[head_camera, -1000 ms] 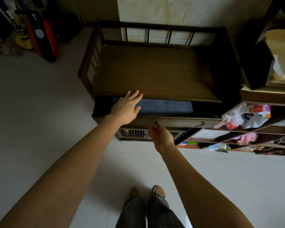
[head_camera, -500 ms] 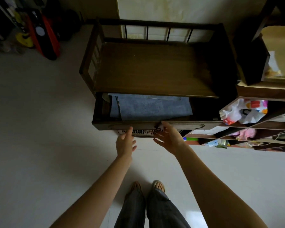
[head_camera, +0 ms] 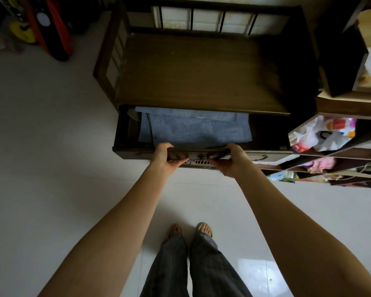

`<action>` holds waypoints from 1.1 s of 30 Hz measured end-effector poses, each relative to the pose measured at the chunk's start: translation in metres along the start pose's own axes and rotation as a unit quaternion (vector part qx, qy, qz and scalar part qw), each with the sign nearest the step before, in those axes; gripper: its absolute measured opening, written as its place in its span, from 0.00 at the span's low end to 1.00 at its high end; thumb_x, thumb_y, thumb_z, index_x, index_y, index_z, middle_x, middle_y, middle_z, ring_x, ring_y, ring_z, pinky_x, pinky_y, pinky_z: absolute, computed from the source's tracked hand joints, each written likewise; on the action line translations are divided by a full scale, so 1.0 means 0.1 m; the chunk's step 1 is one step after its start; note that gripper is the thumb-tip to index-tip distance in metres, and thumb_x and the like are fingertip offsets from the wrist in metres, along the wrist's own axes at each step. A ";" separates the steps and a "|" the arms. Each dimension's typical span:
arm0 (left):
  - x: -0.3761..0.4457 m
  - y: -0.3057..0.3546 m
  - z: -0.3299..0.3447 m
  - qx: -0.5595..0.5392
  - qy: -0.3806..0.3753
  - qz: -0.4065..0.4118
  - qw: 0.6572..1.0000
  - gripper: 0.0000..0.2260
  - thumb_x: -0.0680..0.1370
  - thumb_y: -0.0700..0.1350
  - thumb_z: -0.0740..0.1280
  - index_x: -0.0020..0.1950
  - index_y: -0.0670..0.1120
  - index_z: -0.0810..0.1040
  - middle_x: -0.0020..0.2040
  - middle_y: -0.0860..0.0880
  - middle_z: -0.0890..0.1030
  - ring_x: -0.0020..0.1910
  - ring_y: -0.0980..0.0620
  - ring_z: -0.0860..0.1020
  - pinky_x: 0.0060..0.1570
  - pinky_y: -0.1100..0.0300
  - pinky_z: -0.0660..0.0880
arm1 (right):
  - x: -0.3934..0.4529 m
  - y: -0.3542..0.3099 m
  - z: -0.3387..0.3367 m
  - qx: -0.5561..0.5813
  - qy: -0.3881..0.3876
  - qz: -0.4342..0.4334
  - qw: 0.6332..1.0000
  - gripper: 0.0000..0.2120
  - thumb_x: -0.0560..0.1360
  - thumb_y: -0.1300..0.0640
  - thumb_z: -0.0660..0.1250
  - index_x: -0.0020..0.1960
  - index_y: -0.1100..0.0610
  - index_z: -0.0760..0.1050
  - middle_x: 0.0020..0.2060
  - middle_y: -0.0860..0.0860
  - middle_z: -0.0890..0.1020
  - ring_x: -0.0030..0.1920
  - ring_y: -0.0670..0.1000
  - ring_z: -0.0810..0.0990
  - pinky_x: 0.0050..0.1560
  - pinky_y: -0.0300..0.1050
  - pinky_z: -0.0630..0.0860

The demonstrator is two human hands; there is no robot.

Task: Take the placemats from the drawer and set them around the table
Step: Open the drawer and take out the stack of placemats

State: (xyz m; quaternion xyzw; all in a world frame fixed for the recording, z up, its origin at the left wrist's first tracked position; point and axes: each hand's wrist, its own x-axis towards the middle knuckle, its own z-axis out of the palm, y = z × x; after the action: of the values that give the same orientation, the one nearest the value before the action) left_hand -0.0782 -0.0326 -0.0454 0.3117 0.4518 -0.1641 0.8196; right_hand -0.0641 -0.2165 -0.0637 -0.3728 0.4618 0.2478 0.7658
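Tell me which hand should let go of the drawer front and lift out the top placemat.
Left, probably. Both the left hand and the right hand grip the drawer front, but the blue placemats lie toward the drawer's left side, so the left hand has the slightly shorter reach.

The person's forearms are bare to the left hand and right hand, no sleeves or jewellery showing, while at six o'clock loose dark grey trousers fall over open-toed sandals with toes exposed.
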 end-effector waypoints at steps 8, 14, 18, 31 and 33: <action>-0.22 -0.19 -0.19 0.015 0.043 -0.006 0.999 0.04 0.76 0.31 0.59 0.46 0.39 0.69 0.50 0.38 0.71 0.50 0.38 0.74 0.62 0.39 0.72 | -0.26 0.23 -0.14 -0.001 0.026 0.023 0.999 0.15 0.76 0.60 0.65 0.61 0.61 0.69 0.58 0.65 0.76 0.55 0.65 0.78 0.47 0.57 0.82; -0.28 -0.34 -0.39 0.029 0.053 -0.006 0.998 0.05 0.75 0.31 0.59 0.41 0.40 0.70 0.44 0.38 0.73 0.43 0.40 0.76 0.54 0.43 0.76 | -0.42 0.41 -0.26 0.000 0.026 0.030 0.999 0.05 0.78 0.61 0.62 0.50 0.63 0.69 0.51 0.66 0.77 0.55 0.65 0.78 0.54 0.56 0.79; -0.23 -0.37 -0.52 0.019 0.052 -0.017 0.998 0.08 0.75 0.30 0.58 0.39 0.39 0.70 0.43 0.37 0.73 0.48 0.40 0.77 0.50 0.45 0.77 | -0.36 0.51 -0.31 -0.027 0.040 0.029 0.998 0.08 0.78 0.61 0.63 0.52 0.66 0.71 0.53 0.66 0.77 0.56 0.64 0.79 0.51 0.53 0.80; -0.53 0.26 -0.41 0.358 0.093 0.155 0.916 0.15 0.83 0.48 0.57 0.43 0.44 0.79 0.39 0.47 0.82 0.34 0.53 0.78 0.34 0.64 0.73 | -0.67 -0.19 -0.09 -0.321 0.143 -0.251 0.902 0.15 0.78 0.51 0.63 0.46 0.63 0.78 0.38 0.59 0.82 0.36 0.54 0.83 0.40 0.46 0.81; -0.35 0.44 -0.34 0.307 0.170 0.238 0.906 0.11 0.82 0.47 0.60 0.43 0.47 0.76 0.43 0.47 0.79 0.45 0.49 0.77 0.44 0.58 0.74 | -0.53 -0.35 -0.02 -0.345 0.181 -0.290 0.874 0.17 0.76 0.48 0.66 0.56 0.61 0.76 0.50 0.57 0.81 0.48 0.55 0.80 0.49 0.47 0.77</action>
State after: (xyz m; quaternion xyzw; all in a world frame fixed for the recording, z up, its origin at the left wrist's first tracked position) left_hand -0.0946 0.0223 -0.0130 0.6689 0.4240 -0.0397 0.6093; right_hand -0.0632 -0.2408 -0.0051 -0.7691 0.3489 0.0865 0.5285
